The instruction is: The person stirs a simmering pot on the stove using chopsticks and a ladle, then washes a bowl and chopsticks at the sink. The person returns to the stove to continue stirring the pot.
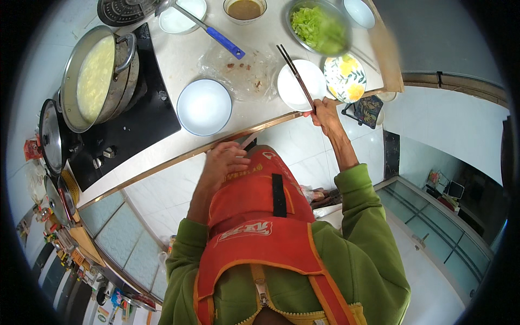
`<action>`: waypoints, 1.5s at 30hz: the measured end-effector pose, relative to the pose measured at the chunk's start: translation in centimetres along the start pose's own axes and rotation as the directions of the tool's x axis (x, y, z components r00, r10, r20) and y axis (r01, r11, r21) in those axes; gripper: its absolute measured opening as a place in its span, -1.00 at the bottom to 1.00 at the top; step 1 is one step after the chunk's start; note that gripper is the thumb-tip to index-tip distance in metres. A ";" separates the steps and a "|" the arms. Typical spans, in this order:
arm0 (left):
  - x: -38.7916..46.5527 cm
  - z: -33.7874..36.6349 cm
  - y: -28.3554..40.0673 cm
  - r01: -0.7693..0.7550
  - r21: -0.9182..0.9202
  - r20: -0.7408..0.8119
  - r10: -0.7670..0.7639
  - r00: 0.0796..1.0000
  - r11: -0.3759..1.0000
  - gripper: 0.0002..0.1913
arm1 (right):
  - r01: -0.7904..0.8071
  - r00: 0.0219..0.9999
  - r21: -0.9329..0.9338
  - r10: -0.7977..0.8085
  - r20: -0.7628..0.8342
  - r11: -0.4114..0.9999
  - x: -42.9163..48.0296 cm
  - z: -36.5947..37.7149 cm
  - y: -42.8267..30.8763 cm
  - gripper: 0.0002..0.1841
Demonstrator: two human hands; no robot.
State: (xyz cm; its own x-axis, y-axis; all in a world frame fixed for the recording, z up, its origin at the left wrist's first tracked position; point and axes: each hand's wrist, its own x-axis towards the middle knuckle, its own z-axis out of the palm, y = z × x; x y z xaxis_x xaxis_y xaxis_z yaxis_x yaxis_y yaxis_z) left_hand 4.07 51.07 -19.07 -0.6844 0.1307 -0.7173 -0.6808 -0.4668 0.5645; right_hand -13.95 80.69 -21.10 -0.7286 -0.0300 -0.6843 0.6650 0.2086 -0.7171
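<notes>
My right hand (327, 115) is closed on a pair of dark chopsticks (298, 77) at the edge of a white plate (295, 90); whether it also grips the plate cannot be told. The chopsticks point away over the plate. My left hand (228, 159) rests near the counter's front edge, fingers partly spread, with nothing plainly held. Just beyond it stands a white bowl with a blue rim (204, 107). A floral plate (345, 79) sits right of the white plate. Behind is a metal bowl of green lettuce (313, 28).
A large metal pot of pale yellow liquid (96, 79) stands on the black cooktop (134, 138) at left. A blue-handled utensil (223, 41) lies across a white bowl (178, 20). Beyond a crumpled plastic bag (243, 75) is a bowl of brown sauce (244, 10).
</notes>
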 end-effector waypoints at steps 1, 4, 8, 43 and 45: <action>-0.4 1.4 0.8 0.018 0.084 0.044 -0.022 0.999 0.996 -0.58 | 0.014 1.000 -0.022 -0.014 -0.019 1.000 -0.6 0.2 -0.6 -0.86; 0.2 4.9 3.7 -0.145 0.112 0.144 0.128 0.981 0.983 -0.32 | 0.057 0.997 -0.118 -0.064 -0.050 0.991 -4.0 1.0 -2.6 -0.82; 1.6 7.1 5.2 -0.339 0.079 0.106 0.330 0.938 0.937 -0.18 | 0.209 0.978 -0.241 -0.202 0.055 0.948 -9.3 3.7 -5.0 -0.78; -59.0 -49.7 -22.9 -0.966 0.207 -0.971 -0.154 -0.184 -0.156 -0.34 | 0.617 -0.080 -0.382 0.538 0.839 0.688 -51.3 86.1 12.9 -0.79; -61.8 -51.0 -25.1 -0.945 0.273 -0.947 -0.224 -0.231 -0.179 -0.34 | 0.630 -0.218 -0.333 0.572 0.791 0.701 -53.9 91.0 16.0 -0.79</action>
State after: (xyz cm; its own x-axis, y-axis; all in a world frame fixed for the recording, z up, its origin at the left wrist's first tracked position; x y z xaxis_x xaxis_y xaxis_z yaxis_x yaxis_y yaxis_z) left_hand 76.79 10.08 -9.78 0.5576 -0.7538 -0.3475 0.6975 0.1985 0.6885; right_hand 50.89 -3.27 -7.73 0.6688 -0.6474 -0.3654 -0.0477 0.4531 -0.8902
